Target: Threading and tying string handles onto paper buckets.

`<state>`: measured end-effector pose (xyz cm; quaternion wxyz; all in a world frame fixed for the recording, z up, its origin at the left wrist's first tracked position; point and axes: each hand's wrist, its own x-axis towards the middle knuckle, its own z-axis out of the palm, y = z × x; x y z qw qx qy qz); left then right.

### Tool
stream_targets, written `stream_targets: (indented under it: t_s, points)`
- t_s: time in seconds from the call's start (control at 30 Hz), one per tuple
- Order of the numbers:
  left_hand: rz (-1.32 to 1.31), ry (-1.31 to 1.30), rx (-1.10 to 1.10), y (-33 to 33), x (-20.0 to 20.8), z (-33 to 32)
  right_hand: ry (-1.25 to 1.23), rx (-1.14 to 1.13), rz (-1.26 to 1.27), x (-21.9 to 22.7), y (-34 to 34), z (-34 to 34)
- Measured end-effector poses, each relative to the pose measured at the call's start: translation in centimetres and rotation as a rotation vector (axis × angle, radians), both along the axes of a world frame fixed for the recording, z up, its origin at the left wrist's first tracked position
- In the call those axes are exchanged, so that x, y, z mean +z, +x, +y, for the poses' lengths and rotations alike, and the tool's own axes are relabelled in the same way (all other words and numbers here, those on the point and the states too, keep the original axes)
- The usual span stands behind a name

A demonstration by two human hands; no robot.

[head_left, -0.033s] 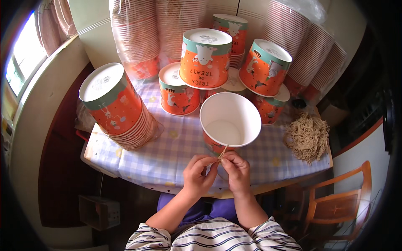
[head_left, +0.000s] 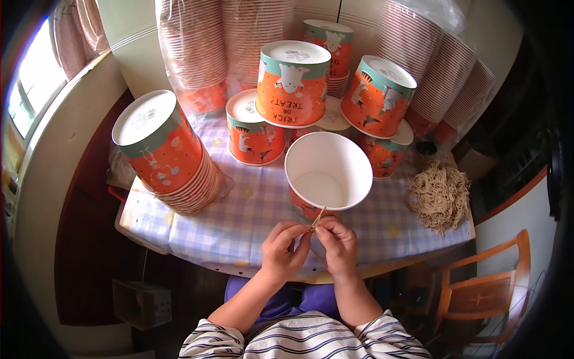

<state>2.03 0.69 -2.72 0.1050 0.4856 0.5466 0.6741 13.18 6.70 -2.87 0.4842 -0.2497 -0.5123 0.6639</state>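
A white-lined paper bucket (head_left: 329, 167) with an orange outside stands upright, mouth up, near the table's front edge. Just in front of its rim, my left hand (head_left: 283, 248) and my right hand (head_left: 337, 244) meet, fingertips pinched together. Between them is a thin tan string (head_left: 318, 216), which rises from the pinch to the bucket's near rim. Whether it passes through a hole there is too small to make out. To the right on the cloth lies a heap of tan strings (head_left: 439, 197).
Upside-down orange and green buckets (head_left: 293, 84) are piled behind the upright one. A nested bucket stack (head_left: 167, 152) leans at the left. Tall plastic-wrapped stacks (head_left: 194, 54) line the wall. A checked cloth (head_left: 239, 209) covers the table; a wooden chair (head_left: 484, 287) is at lower right.
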Motion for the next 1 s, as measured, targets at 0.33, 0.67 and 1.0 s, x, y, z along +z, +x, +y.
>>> stream_targets:
  t_s: [0.33,0.67,1.0]
  points:
    - [-0.003,0.022,-0.074,-0.3,-0.1,0.1,0.153,-0.038,-0.101,0.1,0.0,0.2]
    - [-0.137,-0.054,-0.14,-0.5,-0.5,0.0,0.204,-0.042,-0.139,0.2,0.2,0.2]
    - [-0.035,-0.025,-0.136,-0.8,-0.5,0.0,0.019,-0.007,-0.086,1.2,0.0,0.1]
